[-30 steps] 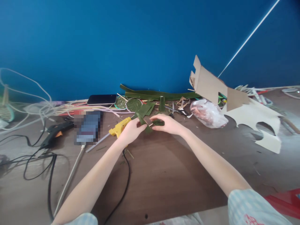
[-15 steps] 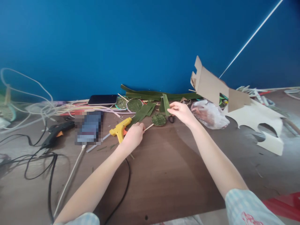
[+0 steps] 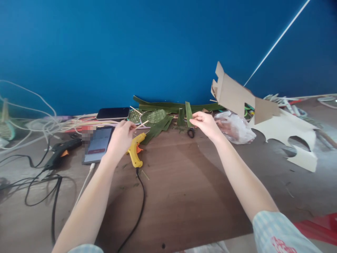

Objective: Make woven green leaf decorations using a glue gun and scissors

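My left hand point(image 3: 120, 137) is closed on a thin stick that carries a round woven green leaf disc point(image 3: 157, 116), held up over the table just left of the yellow glue gun point(image 3: 135, 151). My right hand point(image 3: 206, 124) pinches a narrow green leaf strip point(image 3: 188, 114) that stands upright near the back of the brown table point(image 3: 184, 182). Black-handled scissors point(image 3: 191, 132) lie just below that strip. More green leaf pieces point(image 3: 158, 127) lie between my hands.
A phone with a lit screen point(image 3: 98, 144) and a dark phone point(image 3: 113, 113) lie at the left, beside a black glue gun point(image 3: 61, 151) and tangled cables. Long green leaves point(image 3: 168, 105) rest against the blue wall. Cut cardboard point(image 3: 263, 112) and a plastic bag point(image 3: 234, 128) are at right.
My left hand lifted the stick with the woven disc off the table and carried it to the left. My right hand stayed near the back, still holding the leaf strip.
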The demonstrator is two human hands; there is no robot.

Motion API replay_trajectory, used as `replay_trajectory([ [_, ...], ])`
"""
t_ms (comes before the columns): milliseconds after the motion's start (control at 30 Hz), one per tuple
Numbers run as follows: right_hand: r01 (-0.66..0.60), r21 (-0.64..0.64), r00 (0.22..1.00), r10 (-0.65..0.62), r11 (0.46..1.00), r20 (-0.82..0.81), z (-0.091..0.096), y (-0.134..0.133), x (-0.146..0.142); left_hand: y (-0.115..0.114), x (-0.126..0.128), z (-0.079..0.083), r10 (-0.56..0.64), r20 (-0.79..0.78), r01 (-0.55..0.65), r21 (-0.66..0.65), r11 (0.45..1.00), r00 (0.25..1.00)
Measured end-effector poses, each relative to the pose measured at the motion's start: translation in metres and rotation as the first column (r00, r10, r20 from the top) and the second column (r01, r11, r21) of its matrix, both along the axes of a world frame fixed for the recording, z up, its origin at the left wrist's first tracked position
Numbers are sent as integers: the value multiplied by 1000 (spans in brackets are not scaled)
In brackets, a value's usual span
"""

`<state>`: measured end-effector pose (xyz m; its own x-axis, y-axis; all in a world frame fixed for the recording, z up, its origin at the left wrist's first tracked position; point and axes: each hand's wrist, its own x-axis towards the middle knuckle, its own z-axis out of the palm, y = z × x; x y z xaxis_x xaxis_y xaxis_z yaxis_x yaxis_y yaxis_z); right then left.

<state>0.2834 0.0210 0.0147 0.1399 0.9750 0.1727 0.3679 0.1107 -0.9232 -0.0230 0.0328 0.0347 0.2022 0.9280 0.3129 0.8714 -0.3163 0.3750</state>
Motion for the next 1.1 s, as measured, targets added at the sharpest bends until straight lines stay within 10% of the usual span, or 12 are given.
replay_trajectory([
  [567,-89,-92,992,97,992,81,-7,-3,-9,12,-21,-22,166,-232,-176,-24,984,959],
  [867,-165,-122,978,178,979,111,-7,-7,-17,0,-10,-14,63,-156,-121,-397,910,986],
  [1100,-188,-140,968,207,972,141,-6,-11,-21,-11,-6,-18,-33,-296,-79,-358,930,955],
])
